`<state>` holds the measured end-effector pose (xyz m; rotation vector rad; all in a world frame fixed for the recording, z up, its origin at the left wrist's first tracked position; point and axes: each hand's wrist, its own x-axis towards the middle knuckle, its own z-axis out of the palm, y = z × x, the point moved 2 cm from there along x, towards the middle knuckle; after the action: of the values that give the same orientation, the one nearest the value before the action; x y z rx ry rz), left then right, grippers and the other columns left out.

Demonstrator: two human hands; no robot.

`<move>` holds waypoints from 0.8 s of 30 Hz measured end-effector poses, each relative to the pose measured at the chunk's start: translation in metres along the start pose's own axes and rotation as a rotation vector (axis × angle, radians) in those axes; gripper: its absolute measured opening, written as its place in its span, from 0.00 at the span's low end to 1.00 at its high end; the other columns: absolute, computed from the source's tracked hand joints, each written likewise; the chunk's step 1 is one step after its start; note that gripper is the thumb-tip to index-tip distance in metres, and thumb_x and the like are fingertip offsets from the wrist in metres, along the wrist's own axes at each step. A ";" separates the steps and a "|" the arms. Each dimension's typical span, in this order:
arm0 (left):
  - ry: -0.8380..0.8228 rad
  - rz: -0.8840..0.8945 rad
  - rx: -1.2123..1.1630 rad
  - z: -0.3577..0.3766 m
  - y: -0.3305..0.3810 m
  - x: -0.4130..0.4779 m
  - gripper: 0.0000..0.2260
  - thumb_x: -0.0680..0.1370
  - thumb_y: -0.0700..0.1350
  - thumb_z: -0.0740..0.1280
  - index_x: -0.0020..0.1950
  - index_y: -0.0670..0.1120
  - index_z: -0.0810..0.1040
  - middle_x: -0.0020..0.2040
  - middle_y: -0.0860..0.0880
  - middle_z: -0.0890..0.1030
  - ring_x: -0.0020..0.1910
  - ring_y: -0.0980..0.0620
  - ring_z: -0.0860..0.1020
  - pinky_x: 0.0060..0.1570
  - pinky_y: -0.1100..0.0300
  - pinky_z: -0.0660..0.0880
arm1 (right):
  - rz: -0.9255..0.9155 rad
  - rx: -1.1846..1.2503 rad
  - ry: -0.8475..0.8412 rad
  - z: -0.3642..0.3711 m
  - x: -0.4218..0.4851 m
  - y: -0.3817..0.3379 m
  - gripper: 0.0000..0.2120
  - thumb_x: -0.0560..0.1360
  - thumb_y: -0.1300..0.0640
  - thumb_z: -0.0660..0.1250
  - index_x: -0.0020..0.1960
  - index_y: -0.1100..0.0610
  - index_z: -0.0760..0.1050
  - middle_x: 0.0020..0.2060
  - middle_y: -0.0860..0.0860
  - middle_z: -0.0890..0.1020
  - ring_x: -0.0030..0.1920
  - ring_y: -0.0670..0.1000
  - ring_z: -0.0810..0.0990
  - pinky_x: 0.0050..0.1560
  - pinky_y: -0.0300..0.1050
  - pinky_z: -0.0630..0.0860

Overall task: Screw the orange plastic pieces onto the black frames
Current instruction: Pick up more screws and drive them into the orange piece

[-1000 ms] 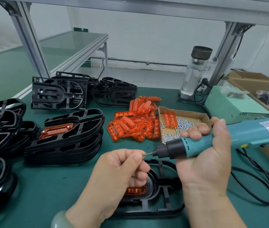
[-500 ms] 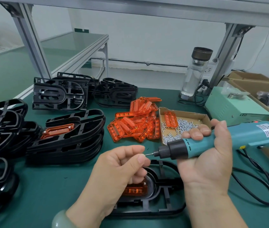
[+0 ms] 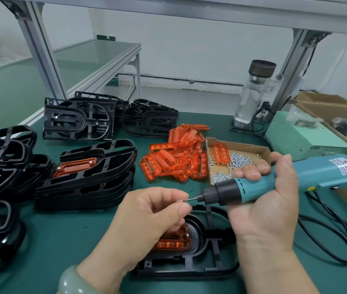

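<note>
With the right hand (image 3: 268, 200), grips the teal electric screwdriver (image 3: 295, 177) round its barrel, bit levelled leftward. With the left hand (image 3: 147, 217), pinches a small screw (image 3: 180, 200) between thumb and forefinger at the bit tip, probably to seat it there before driving.

Holds both just above the flat black plastic frame (image 3: 208, 266) lying on the green bench mat (image 3: 62, 240) nearest the body, for a short drop onto the work. Shows one translucent orange plastic piece (image 3: 176, 240) seated in that frame, with one screw head (image 3: 187, 234) at its right end. Left end hidden behind the left hand.

Counts:
- one screwdriver
- one frame in work
- one open cardboard tray (image 3: 242, 144), within easy reach, holding one more orange piece (image 3: 221, 153) and loose screws (image 3: 238, 161) too many to count
- one heap of loose orange pieces (image 3: 174, 158) beside the tray, overlapping beyond counting
- one stack of black frames (image 3: 96, 187) further left, topmost carrying one fitted orange piece (image 3: 75, 167)
- further stacks behind and at the left edge
</note>
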<state>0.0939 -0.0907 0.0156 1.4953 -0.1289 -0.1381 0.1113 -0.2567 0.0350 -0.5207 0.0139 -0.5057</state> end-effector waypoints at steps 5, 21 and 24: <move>0.140 0.134 0.474 -0.025 0.003 0.001 0.06 0.69 0.44 0.74 0.39 0.56 0.84 0.37 0.59 0.83 0.33 0.61 0.78 0.36 0.73 0.72 | -0.016 -0.003 0.046 -0.003 0.006 -0.004 0.07 0.70 0.51 0.68 0.44 0.51 0.71 0.30 0.44 0.71 0.27 0.43 0.70 0.34 0.36 0.73; -0.203 0.015 1.000 -0.035 -0.016 -0.003 0.17 0.65 0.60 0.75 0.51 0.67 0.77 0.44 0.60 0.73 0.43 0.66 0.72 0.44 0.71 0.69 | 0.064 -0.130 0.056 -0.007 0.009 -0.001 0.08 0.78 0.55 0.65 0.40 0.52 0.70 0.28 0.45 0.72 0.26 0.44 0.71 0.33 0.36 0.72; -0.219 0.047 0.983 -0.027 -0.020 -0.004 0.19 0.64 0.63 0.73 0.54 0.66 0.76 0.46 0.62 0.71 0.46 0.67 0.70 0.46 0.71 0.67 | 0.060 -0.204 -0.001 -0.004 0.007 0.005 0.07 0.75 0.56 0.68 0.41 0.52 0.71 0.28 0.46 0.72 0.25 0.45 0.71 0.31 0.36 0.71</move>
<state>0.0947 -0.0654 -0.0064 2.4514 -0.4546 -0.2161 0.1185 -0.2585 0.0297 -0.7176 0.0808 -0.4478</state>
